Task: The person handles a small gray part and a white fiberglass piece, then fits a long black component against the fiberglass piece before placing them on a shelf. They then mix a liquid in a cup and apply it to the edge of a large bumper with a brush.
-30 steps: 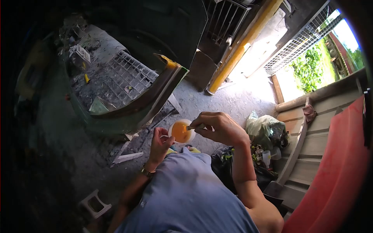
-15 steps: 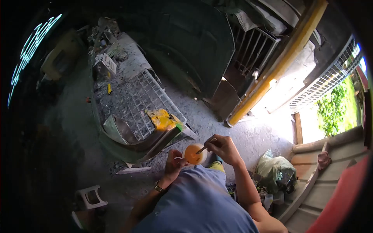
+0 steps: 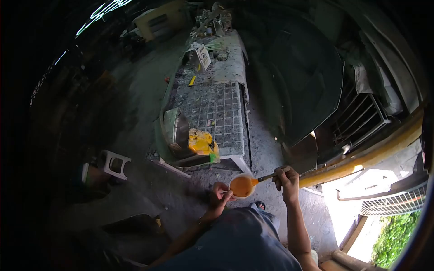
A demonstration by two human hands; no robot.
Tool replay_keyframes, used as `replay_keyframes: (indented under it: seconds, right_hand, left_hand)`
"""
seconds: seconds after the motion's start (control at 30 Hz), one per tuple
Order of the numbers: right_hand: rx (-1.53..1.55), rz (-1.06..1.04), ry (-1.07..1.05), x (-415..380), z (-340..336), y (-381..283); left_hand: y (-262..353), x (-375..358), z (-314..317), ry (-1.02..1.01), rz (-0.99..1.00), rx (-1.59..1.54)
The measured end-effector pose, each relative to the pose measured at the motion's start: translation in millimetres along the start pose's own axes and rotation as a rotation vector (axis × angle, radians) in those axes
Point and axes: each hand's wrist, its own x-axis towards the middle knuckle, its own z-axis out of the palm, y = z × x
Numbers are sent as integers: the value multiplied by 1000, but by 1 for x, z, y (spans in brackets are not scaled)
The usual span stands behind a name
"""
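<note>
In the head view, my left hand (image 3: 220, 197) is closed round the side of a white cup (image 3: 235, 195) of orange liquid, its thumb near the rim. My right hand (image 3: 286, 177) grips the handle of a paintbrush (image 3: 267, 177) to the right of the cup. Orange coats the brush's tip, which overlaps the cup's right rim in this view. Beyond the cup stands a worktable with a grid top (image 3: 224, 118). A yellow bag (image 3: 200, 141) with a green corner lies at its near end, beside a curved metal-looking piece (image 3: 177, 131).
A yellow pole (image 3: 361, 165) and a metal grille (image 3: 398, 198) border the bright opening at right. On the left, a white plastic stool (image 3: 115, 163) rests on the floor. Farther up the table are a box (image 3: 203, 58) and a small yellow tool (image 3: 192, 81).
The brush has moved from inside the cup to its right rim, its orange tip now showing. My view has turned to the right, bringing the table nearer the middle.
</note>
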Motion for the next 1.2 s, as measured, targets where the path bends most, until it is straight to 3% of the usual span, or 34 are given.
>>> replay_keyframes:
  seconds: [0.17, 0.27, 0.43, 0.5, 0.57, 0.77, 0.9, 0.97, 1.1, 1.2]
  right_hand:
    - [113, 11, -27, 16, 6, -17]
    - [366, -69, -214, 33, 34, -47]
    - [402, -285, -464, 56, 101, -76]
    - [386, -283, -497, 58, 118, -79]
    - [324, -325, -572, 60, 131, -76]
    - [66, -276, -540, 59, 128, -76]
    - [-179, -416, -563, 63, 119, -97]
    - [-455, -675, -622, 62, 123, -123]
    - [-557, -708, -725, 55, 154, -159]
    - [-405, -679, -771, 59, 166, -156]
  left_hand:
    - [5, -13, -2, 158, -14, 12]
    - [3, -19, -7, 192, -10, 35]
    - [6, -30, -12, 223, 24, 8]
    - [7, -31, -16, 241, 13, 3]
    - [7, -32, -22, 261, 2, -4]
    - [10, -26, -37, 233, 14, 19]
    - [15, -25, -39, 199, -5, 9]
    - [15, -24, -42, 194, -20, 7]
    - [18, -23, -43, 192, -26, 5]
    - [18, -21, -42, 193, -23, -2]
